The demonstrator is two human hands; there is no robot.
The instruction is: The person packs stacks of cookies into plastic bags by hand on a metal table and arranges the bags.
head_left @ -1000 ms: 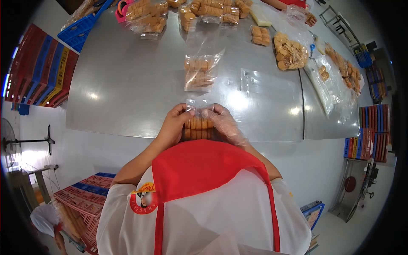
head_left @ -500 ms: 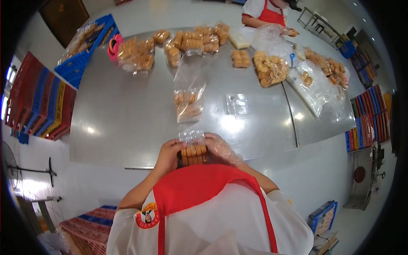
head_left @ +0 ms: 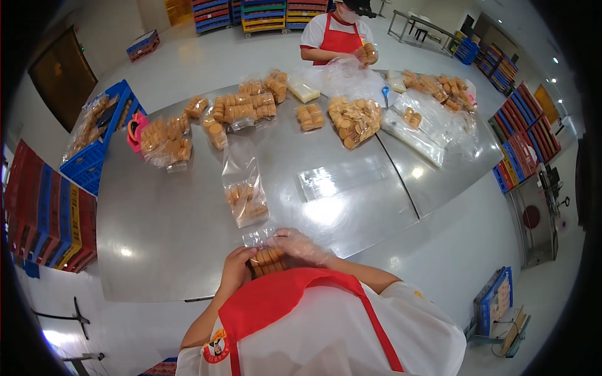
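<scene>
At the near edge of the steel table (head_left: 157, 250), the person's two hands meet on a clear film packet of golden-brown round biscuits (head_left: 268, 261), held close against the red apron (head_left: 269, 301). The bare left hand (head_left: 235, 271) has its fingers clamped on the packet's left side, thumb uppermost. The right hand (head_left: 302, 248), in a loose clear plastic glove, has its fingers closed on the upper right corner, beside the loose film end (head_left: 257, 237).

Step in hand, as judged: working the film's loose end while the biscuits are kept in their rows. Any further fold calls for that end drawn flat and even, with light pressure only – the biscuits look brittle.

Just beyond the hands lies a tall clear bag holding biscuits (head_left: 246, 203); flat clear plastic (head_left: 323, 182) lies to its right. A co-worker (head_left: 338, 31) stands across the table.

Limits of inspection: the apron cuts off the packet's near edge, and the fingers beneath it are hidden. Glare and glove wrinkles obscure the right fingertips – whether the film is already sealed cannot be told.
</scene>
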